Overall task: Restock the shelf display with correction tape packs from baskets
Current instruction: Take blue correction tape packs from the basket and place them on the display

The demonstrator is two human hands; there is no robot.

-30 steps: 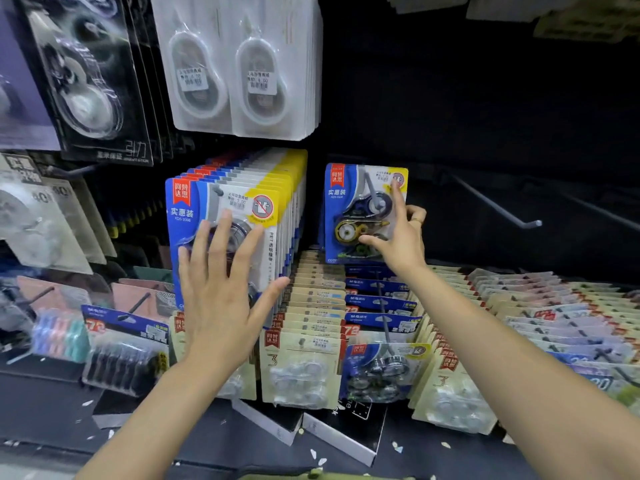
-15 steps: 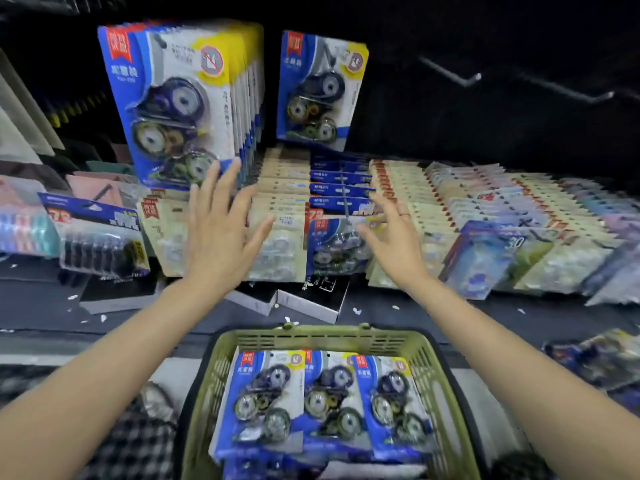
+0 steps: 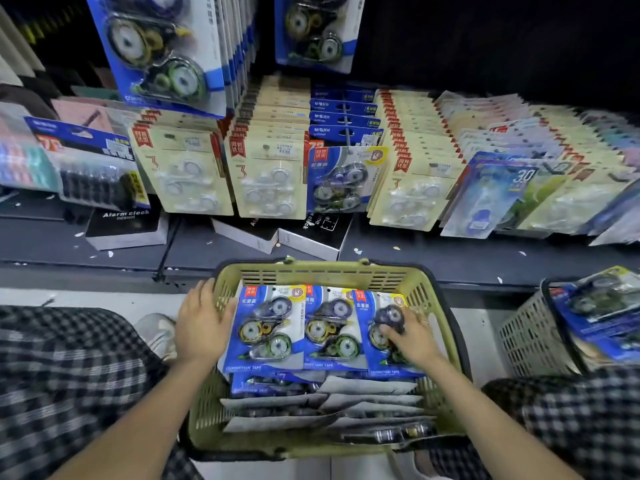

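A green basket (image 3: 322,273) stands on the floor between my knees, holding several blue correction tape packs. Three packs lie face up in a row: left pack (image 3: 268,329), middle pack (image 3: 330,330), right pack (image 3: 381,332). My left hand (image 3: 201,323) rests on the basket's left rim with fingers straight, touching the left pack's edge. My right hand (image 3: 410,336) lies on the right pack, fingers curled over its blister. On the shelf above, a thick row of the same blue packs (image 3: 162,53) hangs at the left, with a single pack (image 3: 317,29) on the hook beside it.
Beige three-packs (image 3: 266,178) and other stationery cards fill the lower hooks. Black alarm clock boxes (image 3: 126,228) lie on the dark shelf base. A grey basket (image 3: 533,337) with more blue packs stands at the right. My checked trouser legs flank the green basket.
My view has dropped from the shelf to the basket. Both hands came down from the hanging packs; the left now rests on the basket rim and the right on the right-hand pack.
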